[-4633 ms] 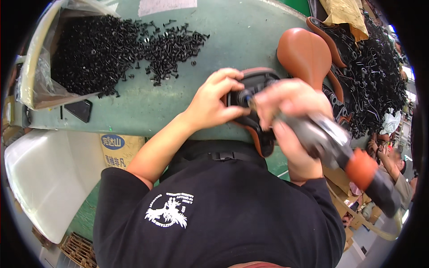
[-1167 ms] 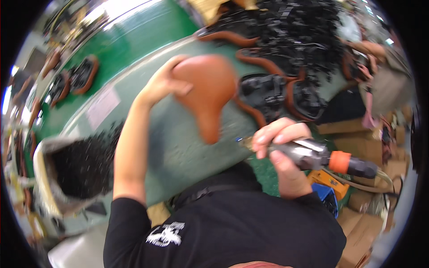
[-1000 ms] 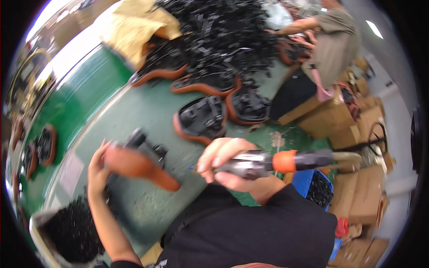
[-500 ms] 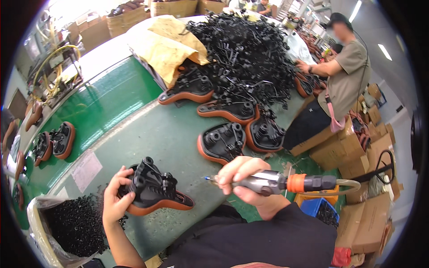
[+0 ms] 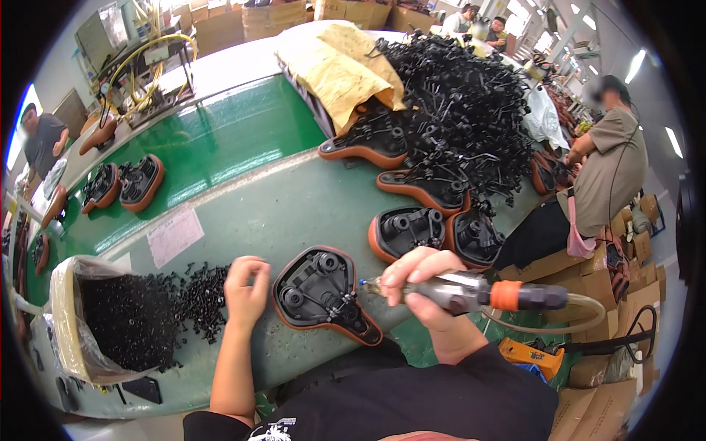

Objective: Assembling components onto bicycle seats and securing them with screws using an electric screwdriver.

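My right hand (image 5: 426, 287) is wrapped round a pneumatic screwdriver (image 5: 460, 292) with an orange collar, its blue-tipped bit pointing left. Just left of that bit lies a bicycle saddle (image 5: 316, 275), underside up, brown-edged with black springs and a clamp; neither hand grips it. My left hand (image 5: 246, 290) is between the saddle and a heap of small black screws (image 5: 200, 300). Its fingers are curled together, and whatever they may pinch is too small to make out. More screws fill a plastic-lined box (image 5: 68, 323) at the left.
Several upturned saddles (image 5: 404, 229) stand beyond the right hand, before a big heap of black metal parts (image 5: 463, 95). Yellow paper (image 5: 334, 70) covers the heap's left side. A green conveyor belt (image 5: 228, 132) carries two saddles. An air hose (image 5: 588, 323) trails right; a co-worker (image 5: 614, 162) stands beyond.
My left hand has let go of the saddle and moved beside the screws. The saddle, tilted up before, now lies flat on the table. The whole view has shifted, showing more at the left.
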`<state>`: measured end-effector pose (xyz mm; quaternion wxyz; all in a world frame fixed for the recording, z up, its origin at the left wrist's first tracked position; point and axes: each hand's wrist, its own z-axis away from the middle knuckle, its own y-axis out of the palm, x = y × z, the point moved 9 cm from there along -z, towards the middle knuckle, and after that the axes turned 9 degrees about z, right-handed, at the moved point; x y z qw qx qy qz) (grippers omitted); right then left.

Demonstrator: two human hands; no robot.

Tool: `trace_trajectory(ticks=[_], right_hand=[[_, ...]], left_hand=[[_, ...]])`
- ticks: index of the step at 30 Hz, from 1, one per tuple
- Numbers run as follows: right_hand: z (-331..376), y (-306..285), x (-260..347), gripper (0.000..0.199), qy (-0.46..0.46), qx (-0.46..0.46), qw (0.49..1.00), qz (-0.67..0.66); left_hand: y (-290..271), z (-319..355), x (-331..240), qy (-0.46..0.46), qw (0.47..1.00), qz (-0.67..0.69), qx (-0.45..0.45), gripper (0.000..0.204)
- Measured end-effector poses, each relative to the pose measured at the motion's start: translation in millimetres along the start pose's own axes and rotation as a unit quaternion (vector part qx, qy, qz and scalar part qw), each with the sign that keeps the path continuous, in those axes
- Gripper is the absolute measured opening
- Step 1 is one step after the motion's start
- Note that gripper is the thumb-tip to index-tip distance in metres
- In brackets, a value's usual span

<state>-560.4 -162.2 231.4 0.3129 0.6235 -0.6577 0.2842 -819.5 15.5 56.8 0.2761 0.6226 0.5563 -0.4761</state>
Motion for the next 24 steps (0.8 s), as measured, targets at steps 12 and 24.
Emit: trace_trajectory(ticks=[12,24], right_hand=[[-15,22,-6,0.027,0.016,0.039,0.997,-0.067],[-25,43,-7,0.026,0.018,0.086,0.987,-0.131]], left_hand=[[-64,31,27,-0.001,0.889,-0.454,0.068,0.013],[-77,46,3,0.053,0.911,-0.409,0.006,0.014]])
